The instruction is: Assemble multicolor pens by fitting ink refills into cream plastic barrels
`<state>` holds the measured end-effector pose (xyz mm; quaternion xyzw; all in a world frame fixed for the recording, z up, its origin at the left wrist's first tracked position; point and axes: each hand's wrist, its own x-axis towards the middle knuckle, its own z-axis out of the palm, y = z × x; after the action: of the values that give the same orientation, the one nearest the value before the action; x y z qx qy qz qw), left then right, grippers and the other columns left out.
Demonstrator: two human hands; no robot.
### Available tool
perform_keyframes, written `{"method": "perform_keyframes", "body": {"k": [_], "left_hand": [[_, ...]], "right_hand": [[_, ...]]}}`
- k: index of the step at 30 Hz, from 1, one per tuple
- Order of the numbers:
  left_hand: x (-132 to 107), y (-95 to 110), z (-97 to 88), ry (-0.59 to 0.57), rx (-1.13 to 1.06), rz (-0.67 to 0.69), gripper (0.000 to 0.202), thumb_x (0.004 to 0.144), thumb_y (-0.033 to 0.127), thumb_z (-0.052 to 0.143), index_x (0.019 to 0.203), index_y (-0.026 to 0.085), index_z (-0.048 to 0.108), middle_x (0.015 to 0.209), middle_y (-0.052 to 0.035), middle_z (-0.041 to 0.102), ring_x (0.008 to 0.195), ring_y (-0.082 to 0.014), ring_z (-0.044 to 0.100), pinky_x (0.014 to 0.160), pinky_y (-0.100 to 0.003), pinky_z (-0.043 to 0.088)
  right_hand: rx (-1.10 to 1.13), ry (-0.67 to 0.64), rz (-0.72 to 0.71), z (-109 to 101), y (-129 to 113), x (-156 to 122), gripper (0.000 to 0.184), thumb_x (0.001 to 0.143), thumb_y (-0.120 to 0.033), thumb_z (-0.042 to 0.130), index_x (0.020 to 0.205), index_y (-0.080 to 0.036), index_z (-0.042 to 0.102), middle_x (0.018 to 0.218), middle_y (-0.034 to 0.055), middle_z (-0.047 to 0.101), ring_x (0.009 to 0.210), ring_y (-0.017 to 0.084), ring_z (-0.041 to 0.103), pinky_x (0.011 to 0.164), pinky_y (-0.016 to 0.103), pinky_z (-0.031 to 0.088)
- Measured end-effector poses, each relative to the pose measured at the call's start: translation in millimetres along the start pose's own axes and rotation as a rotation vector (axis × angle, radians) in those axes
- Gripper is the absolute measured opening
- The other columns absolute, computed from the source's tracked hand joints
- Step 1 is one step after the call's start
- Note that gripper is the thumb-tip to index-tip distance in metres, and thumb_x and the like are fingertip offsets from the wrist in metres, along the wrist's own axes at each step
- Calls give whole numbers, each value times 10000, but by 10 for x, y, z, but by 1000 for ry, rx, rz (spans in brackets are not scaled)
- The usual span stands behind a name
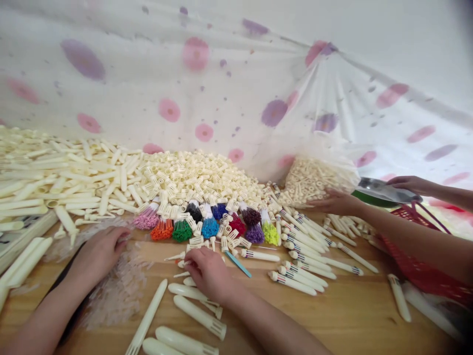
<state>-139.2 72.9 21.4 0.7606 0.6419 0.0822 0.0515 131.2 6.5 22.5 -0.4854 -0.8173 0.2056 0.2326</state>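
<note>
right hand (209,273) of the person bends down with its fingers at small cream parts (174,257) on the wooden table (369,320); whether it grips one cannot be told. the left hand (98,254) is half curled beside a spread of clear plastic pieces (118,291), its grip also unclear. cream barrels (199,315) lie nearest, on the near side of the right hand. just past that hand is a light blue stick (238,264), with cream pens (314,266) lined up to its right. farther off, coloured bundles (182,230) sit before a heap of slotted cream pieces (195,172), long cream tubes (92,173) piled to the left. at right, a co-worker's hand (334,203) is against a clear bag (314,178) of small parts. behind hangs a spotted sheet (129,74).
</note>
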Motion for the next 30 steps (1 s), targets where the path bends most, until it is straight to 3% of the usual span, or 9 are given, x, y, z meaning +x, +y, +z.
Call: {"method": "perform_keyframes", "body": {"k": [4,8,16,22,25,30], "left_hand": [[-3,52,-23,-2,1,-28,364,833,261,339,1048,87,576,1047,-168,644,959,-280,588,840,-350,414],[-7,138,-60,-7,-31,-42,373,848,282,341,1070,89,570,1040,-159,643,940,-269,592,826,-337,419],[-33,165,-50,20,-117,-137,378,846,287,362,1096,75,549,1058,-164,641,950,-263,590,843,-337,414],[-79,69,-10,27,-198,-168,336,816,287,427,1087,128,545,1021,-100,668,926,-210,618,804,-268,445],[-69,-33,-35,46,-213,-144,376,809,323,451,1135,145,513,1100,-79,635,969,-172,600,820,-218,440],[82,-279,-246,81,-69,-203,375,825,278,404,1133,98,520,1129,-127,595,1012,-219,562,867,-284,420]], "right_hand": [[97,64,25,-67,54,-72,103,848,-165,495,892,-178,587,860,56,646,815,163,570,716,249,412],[128,62,100,-118,132,-130,91,853,-201,511,793,-180,576,756,26,611,714,141,539,644,228,385],[169,100,145,-14,244,-196,263,895,-284,419,674,-178,516,659,3,539,619,122,459,572,217,331],[255,163,205,20,281,-183,192,881,-276,426,763,-186,548,685,4,558,644,132,492,589,222,365],[252,174,199,46,293,-172,158,871,-255,446,790,-189,564,704,9,574,663,137,506,603,230,376],[308,236,187,88,277,-128,108,849,-205,465,837,-190,571,771,23,602,708,143,527,642,243,410]]}}
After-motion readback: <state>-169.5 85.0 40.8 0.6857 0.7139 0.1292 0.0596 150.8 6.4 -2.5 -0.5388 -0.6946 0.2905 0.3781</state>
